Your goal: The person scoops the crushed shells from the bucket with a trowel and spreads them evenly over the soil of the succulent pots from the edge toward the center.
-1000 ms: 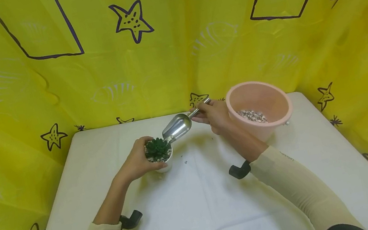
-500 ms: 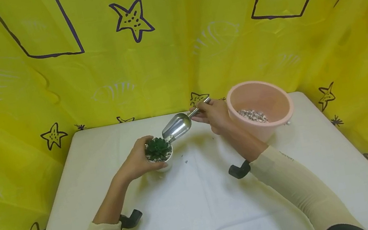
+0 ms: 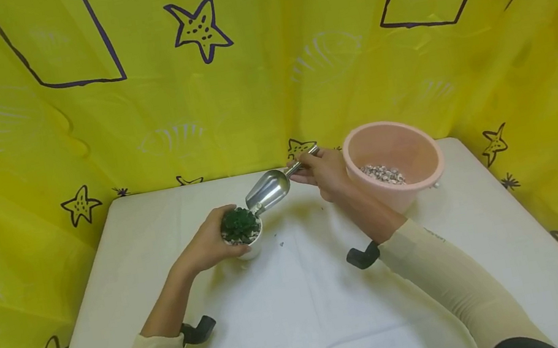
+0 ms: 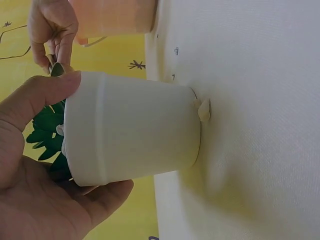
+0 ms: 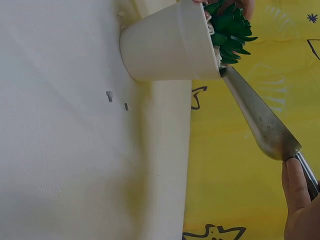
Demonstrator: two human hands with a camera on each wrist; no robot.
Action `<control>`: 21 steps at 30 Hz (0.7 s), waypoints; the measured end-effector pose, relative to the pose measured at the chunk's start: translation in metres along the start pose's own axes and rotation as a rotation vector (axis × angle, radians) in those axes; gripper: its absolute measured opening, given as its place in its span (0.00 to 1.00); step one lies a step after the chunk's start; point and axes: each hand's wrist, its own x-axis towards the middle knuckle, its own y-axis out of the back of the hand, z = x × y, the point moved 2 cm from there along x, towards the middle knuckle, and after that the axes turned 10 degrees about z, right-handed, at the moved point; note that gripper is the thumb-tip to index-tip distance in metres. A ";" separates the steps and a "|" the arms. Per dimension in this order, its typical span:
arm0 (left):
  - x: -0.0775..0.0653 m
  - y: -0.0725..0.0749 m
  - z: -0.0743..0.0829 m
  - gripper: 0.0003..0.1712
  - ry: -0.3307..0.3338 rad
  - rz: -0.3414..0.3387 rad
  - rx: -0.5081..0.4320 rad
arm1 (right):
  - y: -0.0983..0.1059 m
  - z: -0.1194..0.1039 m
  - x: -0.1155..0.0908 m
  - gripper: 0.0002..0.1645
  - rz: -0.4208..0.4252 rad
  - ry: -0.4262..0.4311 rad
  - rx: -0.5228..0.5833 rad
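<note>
A white flowerpot (image 4: 135, 130) with a green succulent (image 3: 239, 225) stands on the table, pale pebbles showing around the plant. My left hand (image 3: 207, 242) grips the pot near its rim, thumb on the near side and fingers round the far side. In my right hand (image 3: 328, 173) is the handle of a shiny metal scoop (image 3: 269, 190), held between thumb and fingers. The scoop slopes down to the left, its tip right at the pot's rim beside the plant. A few light pebbles show at that tip in the head view.
A pink bucket (image 3: 428, 180) with pebbles (image 3: 382, 175) in the bottom stands just right of my right hand. Small dark bits (image 5: 109, 96) lie on the white tablecloth (image 3: 304, 319), and a pale pebble (image 4: 204, 110) lies against the pot's base. A yellow patterned curtain (image 3: 262, 77) hangs behind.
</note>
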 end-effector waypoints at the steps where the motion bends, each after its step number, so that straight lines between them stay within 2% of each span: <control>1: 0.000 0.000 0.000 0.55 -0.003 -0.004 0.000 | 0.000 0.000 0.000 0.12 -0.002 0.002 0.000; 9: 0.000 0.000 0.001 0.55 -0.020 -0.014 -0.016 | -0.002 -0.002 -0.001 0.12 -0.012 0.034 -0.013; 16: 0.000 0.000 0.000 0.55 -0.021 -0.014 -0.015 | -0.004 -0.004 -0.002 0.17 -0.028 0.073 -0.026; 21: 0.000 0.000 -0.001 0.55 -0.006 -0.022 -0.005 | -0.006 -0.005 -0.004 0.12 -0.030 0.099 -0.025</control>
